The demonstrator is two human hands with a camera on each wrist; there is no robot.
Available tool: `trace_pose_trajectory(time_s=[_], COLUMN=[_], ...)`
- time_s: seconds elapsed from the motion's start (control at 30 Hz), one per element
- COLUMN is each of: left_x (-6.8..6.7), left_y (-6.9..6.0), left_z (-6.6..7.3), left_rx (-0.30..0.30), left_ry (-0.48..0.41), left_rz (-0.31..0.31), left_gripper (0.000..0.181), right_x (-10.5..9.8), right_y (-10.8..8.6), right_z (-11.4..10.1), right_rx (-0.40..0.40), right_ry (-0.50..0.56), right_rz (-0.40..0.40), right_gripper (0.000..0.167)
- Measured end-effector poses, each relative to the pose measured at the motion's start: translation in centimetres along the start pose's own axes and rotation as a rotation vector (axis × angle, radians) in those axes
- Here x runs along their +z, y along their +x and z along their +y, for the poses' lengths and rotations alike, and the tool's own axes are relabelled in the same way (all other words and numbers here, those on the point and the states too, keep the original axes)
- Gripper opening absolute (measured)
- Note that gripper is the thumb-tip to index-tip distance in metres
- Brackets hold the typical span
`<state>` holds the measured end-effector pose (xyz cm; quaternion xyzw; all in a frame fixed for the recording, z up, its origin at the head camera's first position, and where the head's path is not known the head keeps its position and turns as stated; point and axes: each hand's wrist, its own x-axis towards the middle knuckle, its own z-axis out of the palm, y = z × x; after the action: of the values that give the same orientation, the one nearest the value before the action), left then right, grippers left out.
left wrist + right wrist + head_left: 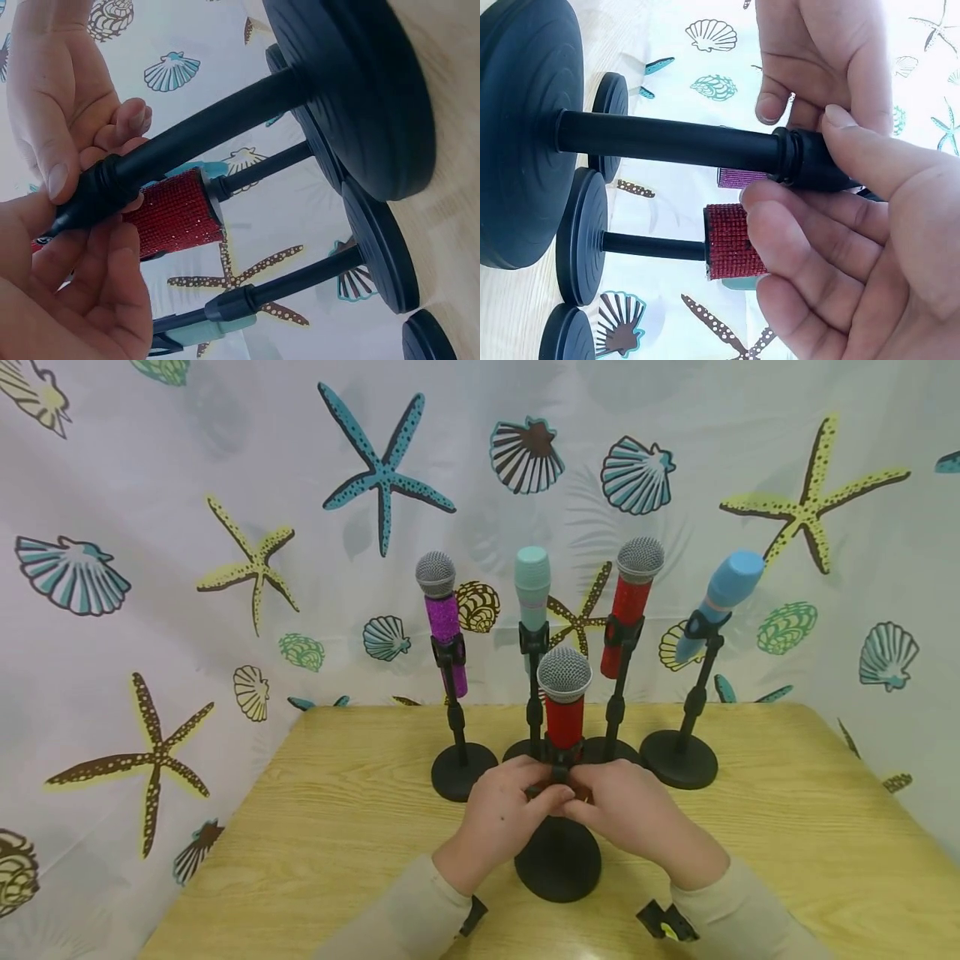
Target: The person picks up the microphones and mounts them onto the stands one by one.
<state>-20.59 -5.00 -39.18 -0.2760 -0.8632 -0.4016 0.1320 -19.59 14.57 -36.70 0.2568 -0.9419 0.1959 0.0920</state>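
A red glittery microphone [565, 720] with a silver mesh head stands upright in a black desktop stand, its round base [558, 864] on the wooden table. My left hand [504, 806] and right hand [628, 806] meet at the upper part of this stand, just below the microphone. In the left wrist view, thumbs and fingers of both hands surround the thick black collar [97, 191] on the stand's pole. From the right wrist view, my right thumb and curled fingers pinch that collar [802, 159]. The left fingertips are partly hidden behind it.
Behind stand several more microphones on black stands: purple [444, 620], mint green [532, 585], red [632, 602] and tilted blue [727, 589]. A patterned cloth [480, 460] hangs behind the table [337, 827]. Small black pieces [667, 922] show near the sleeves.
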Motion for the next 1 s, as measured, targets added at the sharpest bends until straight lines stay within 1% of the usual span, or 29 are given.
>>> trace_pose_trajectory(time_s=[0.07,0.13,0.27,0.43,0.5,0.67,0.87,1.0], left_x=[0.1,0.2,0.1,-0.6,-0.9,-1.7,-2.5,-2.9], left_y=[0.0,0.0,0.2,0.9,1.2,1.9,2.7,3.0], left_z=[0.1,0.0,0.2,0.9,1.2,2.0,2.9,3.3], left_rx=[0.023,0.036,0.039,0.079,0.089,0.074,0.032,0.033], left_ry=[0.005,-0.010,-0.053,-0.050,-0.046,-0.054,-0.097,-0.116], left_rz=[0.017,0.039,0.077,0.134,0.141,0.138,0.140,0.143], left_gripper=[0.023,0.019,0.018,0.018,0.017,0.015,0.017,0.018], right_x=[-0.1,-0.1,0.1,0.3,0.4,0.5,0.5,0.3], right_y=[0.0,0.0,0.0,0.0,0.0,0.0,0.1,0.1], right_z=[0.0,0.0,0.1,0.2,0.4,0.5,0.5,0.5], right_rx=[-0.006,-0.012,-0.015,-0.020,-0.025,-0.039,-0.018,-0.008], right_ry=[-0.004,-0.003,0.008,0.034,0.040,0.055,0.088,0.081], right_rz=[0.000,0.003,0.014,0.021,0.012,-0.006,-0.013,-0.006], right_gripper=[0.022,0.022,0.022,0.022,0.022,0.021,0.020,0.024])
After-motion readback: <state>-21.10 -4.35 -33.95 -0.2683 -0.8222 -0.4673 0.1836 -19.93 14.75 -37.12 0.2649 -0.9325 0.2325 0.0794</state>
